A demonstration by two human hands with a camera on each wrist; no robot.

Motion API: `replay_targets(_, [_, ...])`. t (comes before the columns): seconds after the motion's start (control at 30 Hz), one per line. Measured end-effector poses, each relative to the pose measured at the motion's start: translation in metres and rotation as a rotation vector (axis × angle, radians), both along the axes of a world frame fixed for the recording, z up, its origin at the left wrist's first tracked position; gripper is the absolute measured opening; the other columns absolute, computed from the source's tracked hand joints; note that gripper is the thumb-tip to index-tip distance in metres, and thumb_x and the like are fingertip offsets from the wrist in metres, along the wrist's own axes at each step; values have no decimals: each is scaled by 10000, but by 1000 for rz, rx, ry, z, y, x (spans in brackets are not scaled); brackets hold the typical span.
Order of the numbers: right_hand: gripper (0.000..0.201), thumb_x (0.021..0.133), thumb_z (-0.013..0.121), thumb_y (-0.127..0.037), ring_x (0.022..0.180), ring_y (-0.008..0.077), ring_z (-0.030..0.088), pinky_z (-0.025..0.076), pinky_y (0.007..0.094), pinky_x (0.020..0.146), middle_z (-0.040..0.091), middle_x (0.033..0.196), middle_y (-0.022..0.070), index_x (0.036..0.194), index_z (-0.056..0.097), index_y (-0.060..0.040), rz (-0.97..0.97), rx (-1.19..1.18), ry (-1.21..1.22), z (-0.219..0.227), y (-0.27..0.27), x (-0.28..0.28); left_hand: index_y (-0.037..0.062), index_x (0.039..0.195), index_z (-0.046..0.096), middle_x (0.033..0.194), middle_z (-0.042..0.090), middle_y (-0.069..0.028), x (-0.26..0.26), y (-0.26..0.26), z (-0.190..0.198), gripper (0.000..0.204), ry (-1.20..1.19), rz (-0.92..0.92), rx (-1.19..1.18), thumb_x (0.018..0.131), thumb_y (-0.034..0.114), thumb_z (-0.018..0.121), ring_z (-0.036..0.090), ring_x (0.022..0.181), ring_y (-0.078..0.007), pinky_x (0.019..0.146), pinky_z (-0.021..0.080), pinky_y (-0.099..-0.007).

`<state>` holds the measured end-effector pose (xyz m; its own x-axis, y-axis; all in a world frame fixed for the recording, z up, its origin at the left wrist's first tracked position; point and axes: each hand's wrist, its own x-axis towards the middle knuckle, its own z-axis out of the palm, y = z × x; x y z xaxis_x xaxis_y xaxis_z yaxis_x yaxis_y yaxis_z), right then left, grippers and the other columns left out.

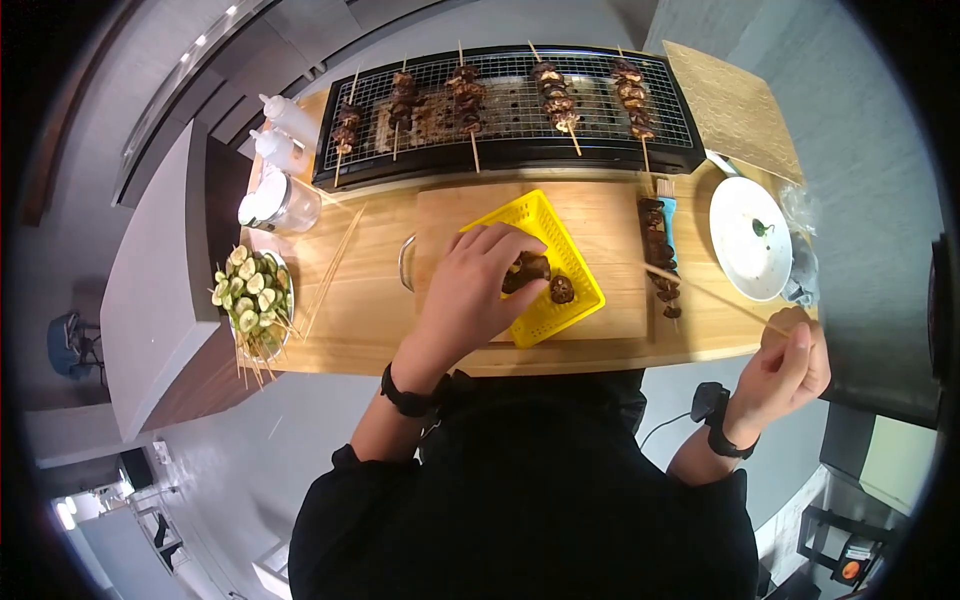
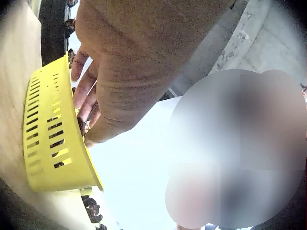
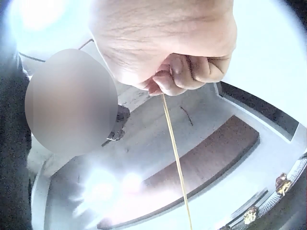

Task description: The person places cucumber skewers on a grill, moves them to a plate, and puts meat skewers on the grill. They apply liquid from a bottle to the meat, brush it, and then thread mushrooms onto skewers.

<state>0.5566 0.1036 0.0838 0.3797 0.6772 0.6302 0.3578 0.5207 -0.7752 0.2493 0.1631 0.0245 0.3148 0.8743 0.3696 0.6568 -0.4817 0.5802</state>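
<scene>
In the head view my left hand (image 1: pixel 478 275) reaches into a yellow slotted basket (image 1: pixel 592 296) on the cutting board. Its thumb and fingertips pinch a dark brown mushroom (image 1: pixel 532 268), mostly covered by the fingers. Another mushroom (image 1: pixel 562 289) with a scored cap lies just right of it in the basket. In the left wrist view the basket wall (image 2: pixel 50 129) hides part of the fingertips. Off the table's front right edge, my right hand (image 1: pixel 787 370) pinches one end of a thin wooden skewer (image 3: pixel 175 148). That skewer points left, its far end passing over a loaded mushroom skewer (image 1: pixel 657 240).
A black grill (image 1: pixel 510 150) with several loaded skewers spans the back. A blue brush (image 1: pixel 670 225) and white bowl (image 1: pixel 750 262) stand right. On the left are a plate of cucumber skewers (image 1: pixel 258 300), bare skewers (image 1: pixel 335 268), a jar (image 1: pixel 290 203) and squeeze bottles (image 1: pixel 282 150).
</scene>
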Motion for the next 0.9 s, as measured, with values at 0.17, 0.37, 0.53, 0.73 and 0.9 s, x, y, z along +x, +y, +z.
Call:
replay_targets(0.17, [378,1078,531,-156,588,27,351,244,222,549,482,636,-25,722,530,-30,-130,-151,5,-16,7,23,118,1084,688,1029,707,-61,0,1,1,301,-3,-34,-43,814,162,815,656,1033,-302,960,467,-423])
replay_targets(0.37, [310,1076,557,-150,644,26,337,259,224,584,483,707,-55,816,633,3,-145,-391,-29,-67,0,34,113,1088,678,1013,707,-56,1,-1,-2,272,13,-86,-77,853,181,798,659,1001,-288,965,452,-418])
replay_targets(0.53, [263,1075,565,-157,703,29,439,341,205,622,574,749,-45,940,693,28,-242,-492,97,-96,-21,40,108,1075,693,1008,717,-61,5,0,-1,262,0,-93,-124,851,175,810,673,969,-286,917,474,-394])
replay_targets(0.73, [207,1045,606,-130,695,91,568,464,233,662,697,856,29,1051,720,42,-336,-468,-146,-122,-20,47,91,1076,693,997,716,-74,8,1,-2,263,12,-135,-145,852,160,812,685,910,-282,894,497,-381])
replay_targets(0.9, [150,967,698,-128,676,146,609,495,289,617,697,879,91,1046,721,-3,-355,-651,-345,-123,-19,45,81,1082,692,985,713,-79,6,-2,-5,255,-47,-155,-168,856,123,804,692,877,-261,848,510,-362])
